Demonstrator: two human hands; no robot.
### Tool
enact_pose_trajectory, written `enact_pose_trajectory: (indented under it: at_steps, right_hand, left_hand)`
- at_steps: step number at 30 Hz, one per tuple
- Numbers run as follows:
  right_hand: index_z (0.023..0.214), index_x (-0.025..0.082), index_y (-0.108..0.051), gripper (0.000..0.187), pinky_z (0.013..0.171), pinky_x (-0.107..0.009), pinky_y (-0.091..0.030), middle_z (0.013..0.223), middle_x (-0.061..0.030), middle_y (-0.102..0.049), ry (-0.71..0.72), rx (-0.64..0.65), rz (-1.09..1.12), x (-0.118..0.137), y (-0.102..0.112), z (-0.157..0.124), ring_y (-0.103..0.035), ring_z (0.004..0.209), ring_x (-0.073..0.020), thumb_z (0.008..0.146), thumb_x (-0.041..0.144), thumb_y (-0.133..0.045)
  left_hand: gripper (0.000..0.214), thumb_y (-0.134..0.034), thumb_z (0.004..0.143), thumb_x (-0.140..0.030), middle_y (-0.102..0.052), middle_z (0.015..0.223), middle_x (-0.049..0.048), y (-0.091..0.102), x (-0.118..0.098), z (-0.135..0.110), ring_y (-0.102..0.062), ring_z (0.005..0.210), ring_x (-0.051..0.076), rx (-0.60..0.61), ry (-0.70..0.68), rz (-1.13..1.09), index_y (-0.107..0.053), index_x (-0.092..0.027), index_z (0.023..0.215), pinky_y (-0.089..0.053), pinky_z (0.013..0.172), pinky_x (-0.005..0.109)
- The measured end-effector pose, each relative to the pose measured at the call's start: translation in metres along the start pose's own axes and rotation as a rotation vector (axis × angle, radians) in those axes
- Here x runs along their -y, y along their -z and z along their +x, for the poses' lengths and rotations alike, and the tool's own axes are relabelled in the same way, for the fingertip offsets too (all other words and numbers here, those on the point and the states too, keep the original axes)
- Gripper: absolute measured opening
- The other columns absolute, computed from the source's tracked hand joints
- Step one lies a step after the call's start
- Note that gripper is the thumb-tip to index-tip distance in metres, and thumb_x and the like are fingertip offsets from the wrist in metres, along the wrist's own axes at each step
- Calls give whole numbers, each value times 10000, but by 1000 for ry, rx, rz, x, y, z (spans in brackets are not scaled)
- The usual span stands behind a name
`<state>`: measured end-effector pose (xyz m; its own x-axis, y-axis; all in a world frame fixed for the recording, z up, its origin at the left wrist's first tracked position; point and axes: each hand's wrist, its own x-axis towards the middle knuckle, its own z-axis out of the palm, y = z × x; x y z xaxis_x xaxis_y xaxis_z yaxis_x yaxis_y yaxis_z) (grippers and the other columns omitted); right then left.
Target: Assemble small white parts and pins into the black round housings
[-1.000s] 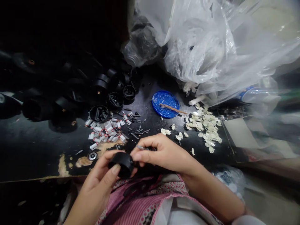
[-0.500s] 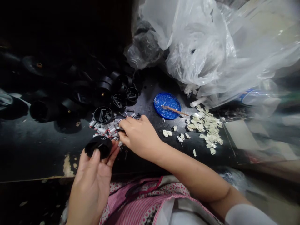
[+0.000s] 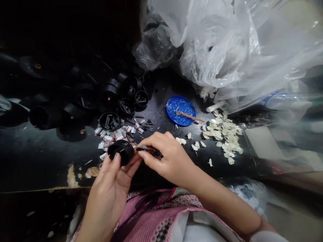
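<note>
In the head view, a smooth, round black cup [image 3: 122,151] is gripped by the left hand [image 3: 113,183] over the dark surface [image 3: 45,161], and a slim dark piece [image 3: 156,153] is pinched by the right hand [image 3: 168,159] beside it. White, red-banded cylinders [image 3: 117,133] are heaped behind the cup.

The bare left hand [image 3: 112,179] is curled, palm partly upturned; just beside it, the bare right hand [image 3: 170,161] pinches (thumb [image 3: 149,160] opposing forefinger [image 3: 149,142]), its forearm [image 3: 224,201] slanting inward.
</note>
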<state>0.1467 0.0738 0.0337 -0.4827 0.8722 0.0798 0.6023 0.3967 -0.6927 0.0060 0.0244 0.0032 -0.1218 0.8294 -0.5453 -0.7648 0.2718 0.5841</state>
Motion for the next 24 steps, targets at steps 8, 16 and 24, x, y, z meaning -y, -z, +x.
enact_pose_trajectory:
  at_steps: [8,16,24]
  right_hand:
    - [897,187,-638,56,730,-272,-364,822,7,-677,97,-86,116,8,14,-3,-587,773,-113,857,218,-614]
    - [873,169,-658,59,716,-275,-374,816,-6,-669,100,-81,98,9,16,-5,-594,792,-124,860,218,-626]
    - [862,176,-631,24,721,-272,-402,820,-4,-664,153,-69,176,9,13,-14,-594,769,-115,864,199,-624]
  left_hand:
    - [183,-662,793,-296,-723,1039,15,1,3,-7,-671,958,199,-58,31,130,-699,-283,971,-570,780,274]
    - [159,-726,733,-305,-726,958,3,-2,4,-11,-667,930,197,-85,45,153,-709,-272,888,-574,698,215]
    - [175,-674,790,-287,-740,946,-3,-1,5,-12,-681,783,134,32,154,47,-726,-273,957,-560,682,191]
